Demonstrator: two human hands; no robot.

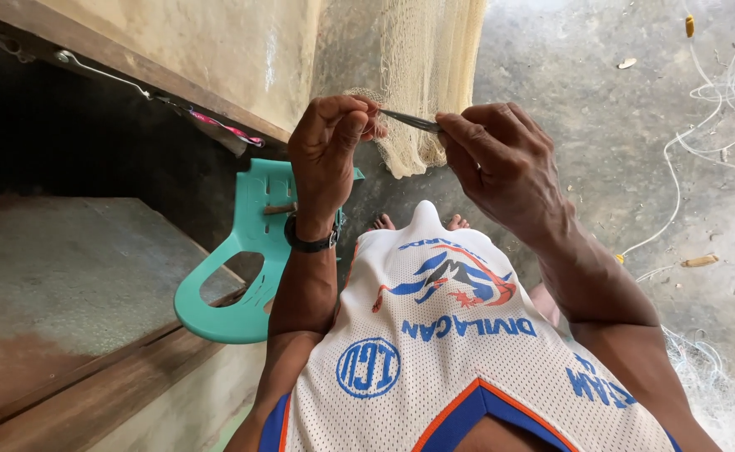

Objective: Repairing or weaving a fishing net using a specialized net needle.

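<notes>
The person is wearing a white jersey (pixel 459 351), nearest to the camera. Above it the left hand (pixel 330 151) and the right hand (pixel 501 163) are meeting at 12 o'clock. The right fingers are closing on a thin dark needle (pixel 409 120), pointing it at the left hand, whose fingers are pinching the net (pixel 422 75) to keep it tight. At 9 o'clock a green chair (pixel 246 276) is standing. Farther, white lines (pixel 702 125) are lying on the floor (pixel 585 84) at 2 o'clock.
</notes>
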